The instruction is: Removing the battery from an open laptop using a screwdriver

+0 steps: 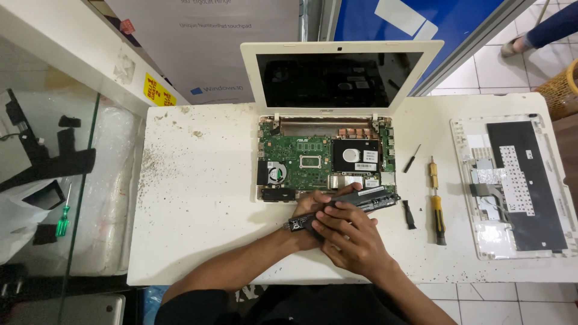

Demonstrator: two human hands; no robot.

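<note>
Right hand (349, 238) is sitting nearest the camera, fingers curled over the long black battery pack (343, 207) and gripping it from above. Left hand (310, 210) is clasping the same pack from the far side, near its left end. So both hands are grasping it, neither one free.

I'm reading the pack as lying tilted along the front edge of the opened white laptop (328, 150), right end up against the chassis lip, left end out over the white table (198, 198). It isn't lying flat in the empty bay at the front of the chassis, so I'm judging the battery step as mid-way. Can't tell whether it's going in or coming out.

Already done: keyboard cover (512, 186) is off and lying face down at the right of the table. Green mainboard (301, 159), fan (276, 173) and hard drive (355, 155) are all exposed and look in place.

Yellow-handled screwdriver (436, 204), small black screwdriver (412, 158) and a black pry tool (409, 215) are lying just right of the laptop, untouched. A green screwdriver (62, 219) is lying on the side surface at left.
</note>
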